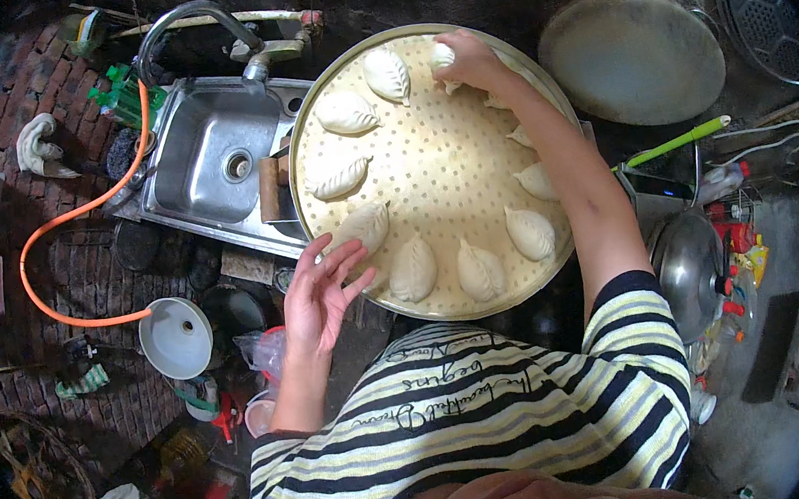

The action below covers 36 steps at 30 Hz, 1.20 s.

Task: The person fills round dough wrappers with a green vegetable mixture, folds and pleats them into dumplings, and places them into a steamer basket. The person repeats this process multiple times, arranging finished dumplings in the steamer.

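Observation:
A large round perforated metal steamer tray lies before me, with several pleated dough buns in a ring near its rim. At the far side, my right hand has its fingers around one white bun, which rests on or just above the tray. My forearm partly hides the buns on the right. My left hand is raised, palm up and fingers spread, by the near left rim, next to a bun. Another bun lies close by, to its right.
A steel sink with a curved faucet adjoins the tray's left side. An orange hose runs from the faucet to a white basin. At right are a round lid, a green-handled utensil and a domed metal lid.

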### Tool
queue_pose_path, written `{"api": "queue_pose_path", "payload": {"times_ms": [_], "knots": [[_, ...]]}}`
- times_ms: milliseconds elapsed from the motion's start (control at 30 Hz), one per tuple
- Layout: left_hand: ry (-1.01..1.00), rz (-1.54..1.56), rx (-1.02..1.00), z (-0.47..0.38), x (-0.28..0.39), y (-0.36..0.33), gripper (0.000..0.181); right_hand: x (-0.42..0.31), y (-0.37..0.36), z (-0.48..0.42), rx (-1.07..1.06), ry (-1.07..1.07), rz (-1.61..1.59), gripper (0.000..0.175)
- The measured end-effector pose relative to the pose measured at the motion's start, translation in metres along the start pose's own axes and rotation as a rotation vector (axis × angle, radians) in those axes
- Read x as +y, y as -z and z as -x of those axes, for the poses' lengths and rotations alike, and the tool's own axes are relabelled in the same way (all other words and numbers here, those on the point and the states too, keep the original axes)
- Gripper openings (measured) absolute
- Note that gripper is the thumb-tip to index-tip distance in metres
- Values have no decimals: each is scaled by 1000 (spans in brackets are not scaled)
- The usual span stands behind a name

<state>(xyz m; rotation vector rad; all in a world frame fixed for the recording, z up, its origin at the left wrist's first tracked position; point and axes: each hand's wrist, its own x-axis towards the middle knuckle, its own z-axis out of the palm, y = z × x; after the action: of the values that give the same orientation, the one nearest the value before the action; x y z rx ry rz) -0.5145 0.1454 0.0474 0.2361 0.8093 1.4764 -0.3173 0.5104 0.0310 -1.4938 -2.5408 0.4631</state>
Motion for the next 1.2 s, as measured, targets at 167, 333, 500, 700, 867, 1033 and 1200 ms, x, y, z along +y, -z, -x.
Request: {"api": "queue_pose_path", "payload": {"times_ms": [167,333,500,700,867,1033,1200], "knots": [[-9,-26,14,4,-2,-11,40,10,-15,0,107,99,42,79],[38,-135,-62,15,-20,-43,35,14,3,43,374,115,-245,81],[162,-160,-341,35,-102,-77,5,22,48,254,604,55,-320,65],[431,-256,-687,133,-284,-108,8,26,-33,637,1101,-299,-667,28],[679,-518,-929,172,-367,-149,15,1,-97,870,1527,-1075,-285,20],[487,-767,-1229,179,-403,-215,13,60,-143,922,1049,-1385,-74,13],[692,-650,-1116,193,-426,-235,8,130,-160,807,-322,-1467,-214,10]]}}
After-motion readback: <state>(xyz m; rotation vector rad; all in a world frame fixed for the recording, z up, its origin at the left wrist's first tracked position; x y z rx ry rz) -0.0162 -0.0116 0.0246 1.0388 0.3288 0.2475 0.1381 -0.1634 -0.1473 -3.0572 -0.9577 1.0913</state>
